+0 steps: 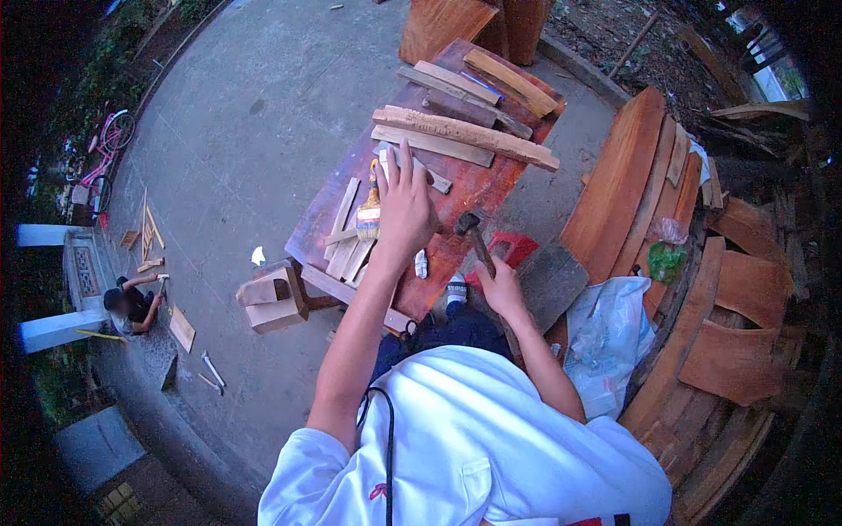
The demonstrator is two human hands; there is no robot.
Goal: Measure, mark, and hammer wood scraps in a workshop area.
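Note:
My left hand (pixel 407 203) reaches over the reddish wooden table (pixel 478 188) with its fingers stretched out and somewhat spread. Under and beside those fingers lies a short pale strip of wood (pixel 439 182); whether they touch it I cannot tell. A paintbrush with a yellow handle (pixel 368 215) lies just left of that hand. My right hand (pixel 503 289) is closed round the handle of a hammer (pixel 478 241), whose dark head is raised near the table's right edge. Beyond my left hand, a long rough-edged wood strip (pixel 465 136) lies across the table.
Several thin wood strips (pixel 344 210) lie at the table's left. A cardboard box (pixel 274 298) stands beside it. Large brown boards (pixel 614 184) and a plastic bag (pixel 605 342) are at right. Far left, a person (pixel 132 307) holds a tool near a pink bicycle (pixel 112 140).

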